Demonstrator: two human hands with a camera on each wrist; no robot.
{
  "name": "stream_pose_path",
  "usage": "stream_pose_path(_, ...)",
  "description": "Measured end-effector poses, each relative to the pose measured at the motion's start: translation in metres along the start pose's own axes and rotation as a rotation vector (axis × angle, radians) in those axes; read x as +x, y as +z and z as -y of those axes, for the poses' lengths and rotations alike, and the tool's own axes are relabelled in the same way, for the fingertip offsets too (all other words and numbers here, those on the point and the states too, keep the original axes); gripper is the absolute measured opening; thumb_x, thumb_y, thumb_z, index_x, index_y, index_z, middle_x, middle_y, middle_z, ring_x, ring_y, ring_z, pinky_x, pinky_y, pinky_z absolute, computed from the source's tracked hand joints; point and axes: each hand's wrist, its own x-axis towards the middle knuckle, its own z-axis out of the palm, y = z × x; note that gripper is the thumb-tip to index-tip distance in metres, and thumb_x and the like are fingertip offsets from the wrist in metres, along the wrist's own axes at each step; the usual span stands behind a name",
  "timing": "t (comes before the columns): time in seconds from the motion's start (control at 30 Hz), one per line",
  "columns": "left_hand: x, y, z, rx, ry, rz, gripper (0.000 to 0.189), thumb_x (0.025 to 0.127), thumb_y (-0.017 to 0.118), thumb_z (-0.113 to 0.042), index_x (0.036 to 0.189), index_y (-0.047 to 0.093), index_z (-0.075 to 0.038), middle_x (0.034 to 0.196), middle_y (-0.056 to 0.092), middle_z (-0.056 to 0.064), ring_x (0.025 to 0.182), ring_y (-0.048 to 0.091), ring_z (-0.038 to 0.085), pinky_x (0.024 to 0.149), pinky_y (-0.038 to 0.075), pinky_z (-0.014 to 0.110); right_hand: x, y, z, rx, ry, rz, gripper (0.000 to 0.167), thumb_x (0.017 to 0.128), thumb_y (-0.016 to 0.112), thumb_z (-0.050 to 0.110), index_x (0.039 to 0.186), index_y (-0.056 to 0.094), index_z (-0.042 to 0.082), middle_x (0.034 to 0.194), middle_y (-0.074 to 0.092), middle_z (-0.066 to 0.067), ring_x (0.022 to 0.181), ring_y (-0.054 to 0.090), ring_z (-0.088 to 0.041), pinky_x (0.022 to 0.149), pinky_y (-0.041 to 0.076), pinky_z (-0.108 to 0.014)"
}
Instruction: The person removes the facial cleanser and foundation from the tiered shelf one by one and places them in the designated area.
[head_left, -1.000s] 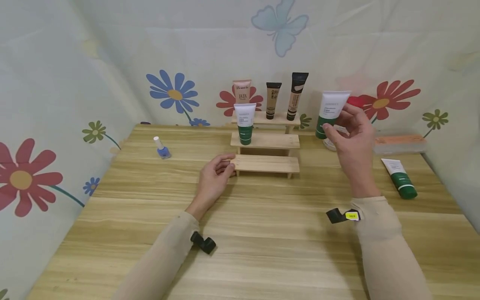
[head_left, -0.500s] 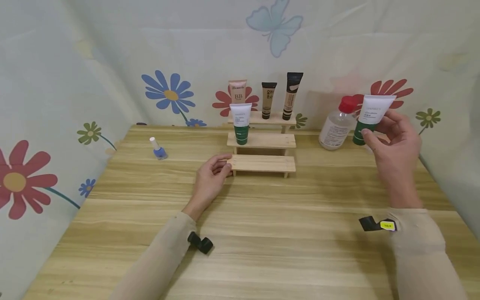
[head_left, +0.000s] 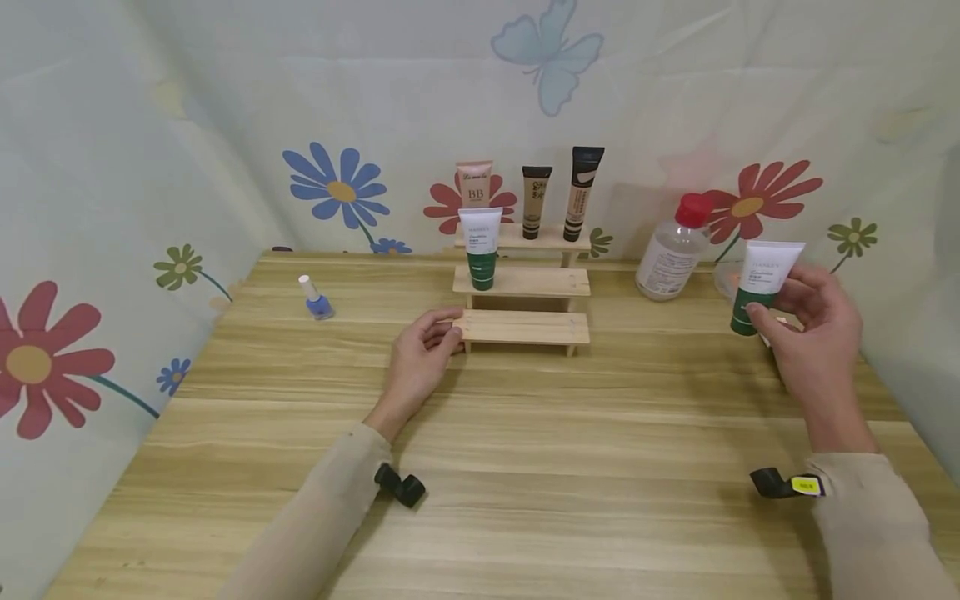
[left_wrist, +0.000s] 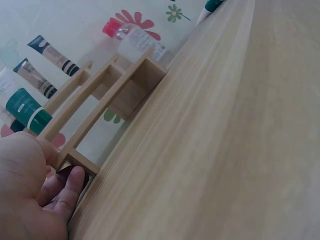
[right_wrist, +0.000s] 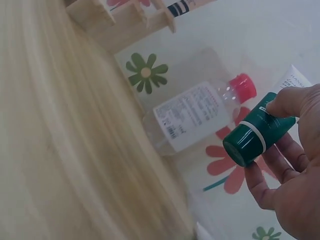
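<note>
At the left end of a three-step wooden display stand (head_left: 525,327), my left hand (head_left: 415,360) grips the lowest step, thumb on top and fingers at the leg. My right hand (head_left: 823,337) pinches a white and green cosmetic tube (head_left: 767,279) in the air, its green cap (right_wrist: 245,142) pointing down. A matching tube (head_left: 481,250) stands on the middle step. On the top step are a pink BB cream tube (head_left: 475,182), a small gold tube with a black end (head_left: 535,200) and a taller black and beige tube (head_left: 582,196).
A clear bottle with a red cap (head_left: 667,262) stands at the back right, beside a low clear container (head_left: 726,279) partly hidden by the held tube. A blue nail polish bottle (head_left: 318,304) stands to the left. A flowered cloth (head_left: 645,92) hangs behind the table (head_left: 525,467).
My right hand has carried the tube to the right, away from the stand, then lower and nearer. The red-capped bottle has come into full sight. My left hand stays on the stand.
</note>
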Motion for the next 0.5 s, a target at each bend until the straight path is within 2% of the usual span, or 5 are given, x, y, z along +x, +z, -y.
stream_pose_path(0.23, 0.000, 0.000, 0.001, 0.005, -0.001, -0.001, 0.026, 0.113, 0.069, -0.018, 0.138, 0.076, -0.016, 0.121, 0.079, 0.009, 0.112, 0.078, 0.021, 0.095, 0.067, 0.024, -0.012, -0.005, -0.028, -0.099, 0.058, 0.085, 0.059, 0.103, 0.081, 0.011, 0.158, 0.060, 0.019, 0.117, 0.065, 0.025, 0.107, 0.063, 0.001, 0.086, 0.051, -0.001)
stream_pose_path(0.5, -0.001, 0.000, 0.001, 0.002, -0.002, 0.000, 0.026, 0.114, 0.068, -0.018, 0.139, 0.075, -0.016, 0.121, 0.079, 0.010, 0.112, 0.078, 0.022, 0.095, 0.067, 0.025, -0.019, -0.001, -0.053, -0.137, 0.062, 0.149, 0.059, 0.104, 0.080, 0.012, 0.159, 0.060, 0.008, 0.107, 0.064, 0.025, 0.099, 0.061, 0.004, 0.080, 0.049, -0.001)
